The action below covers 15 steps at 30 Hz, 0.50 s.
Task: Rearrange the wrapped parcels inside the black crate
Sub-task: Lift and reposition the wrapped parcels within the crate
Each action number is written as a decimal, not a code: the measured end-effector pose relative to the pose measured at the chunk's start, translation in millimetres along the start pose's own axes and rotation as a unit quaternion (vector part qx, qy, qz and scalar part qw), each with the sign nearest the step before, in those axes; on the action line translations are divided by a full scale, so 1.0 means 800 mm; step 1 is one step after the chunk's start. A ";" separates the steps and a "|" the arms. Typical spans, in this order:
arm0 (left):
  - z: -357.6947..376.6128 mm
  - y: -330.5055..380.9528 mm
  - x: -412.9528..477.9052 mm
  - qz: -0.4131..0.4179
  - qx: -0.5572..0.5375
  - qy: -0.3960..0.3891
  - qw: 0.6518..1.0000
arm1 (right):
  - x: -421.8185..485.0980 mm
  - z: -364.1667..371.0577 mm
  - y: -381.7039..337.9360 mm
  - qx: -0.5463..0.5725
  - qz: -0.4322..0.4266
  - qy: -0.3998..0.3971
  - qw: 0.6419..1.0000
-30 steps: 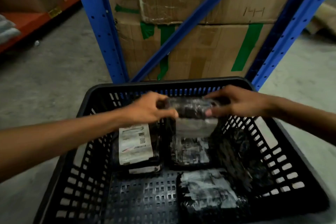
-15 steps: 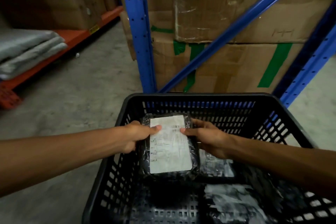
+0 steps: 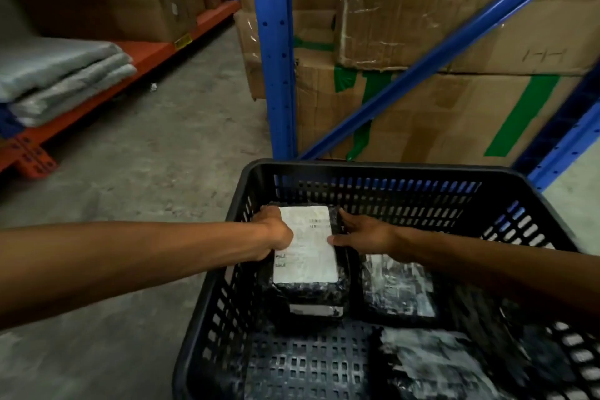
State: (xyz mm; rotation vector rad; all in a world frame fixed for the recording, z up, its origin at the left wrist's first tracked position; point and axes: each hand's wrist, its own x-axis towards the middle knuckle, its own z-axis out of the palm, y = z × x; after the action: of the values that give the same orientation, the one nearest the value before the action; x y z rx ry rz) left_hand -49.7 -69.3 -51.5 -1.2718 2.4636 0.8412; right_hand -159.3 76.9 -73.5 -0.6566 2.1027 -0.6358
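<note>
change: labelled parcel (image 3: 305, 247), lifted a second ago, now lies label-up on another parcel in black crate (image 3: 373, 169) far-left corner | left hand (image 3: 276, 232) grip holding its edge | right hand (image 3: 363, 234) fingers loose alongside | placement nearly done

We are in a warehouse aisle.
Around us we see blue racking (image 3: 274, 52) with a diagonal brace, taped cardboard boxes (image 3: 454, 114) stacked behind it, an orange shelf beam (image 3: 143, 58) on the left holding grey bags (image 3: 61, 75) and more boxes, a bare concrete floor (image 3: 168, 153), and a black crate (image 3: 373, 169) near us.
</note>
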 end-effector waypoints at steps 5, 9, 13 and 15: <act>0.024 0.014 -0.014 0.022 0.048 0.029 0.998 | -0.028 -0.038 0.045 -0.252 0.010 -0.031 0.967; 0.067 0.061 -0.063 0.179 0.125 0.007 0.976 | -0.057 -0.054 0.098 -0.419 -0.019 -0.018 0.907; 0.143 0.101 -0.060 0.297 0.217 -0.163 0.916 | -0.062 -0.035 0.165 -0.487 0.005 -0.046 0.872; 0.181 0.100 -0.048 0.292 0.324 -0.200 0.877 | -0.065 -0.019 0.191 -0.514 -0.004 -0.052 0.856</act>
State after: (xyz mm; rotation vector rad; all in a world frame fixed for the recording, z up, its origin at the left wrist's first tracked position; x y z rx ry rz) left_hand -98.2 78.2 -120.3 -0.0996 2.4463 0.2673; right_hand -179.5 226.6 -133.7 -1.2225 2.2286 0.6110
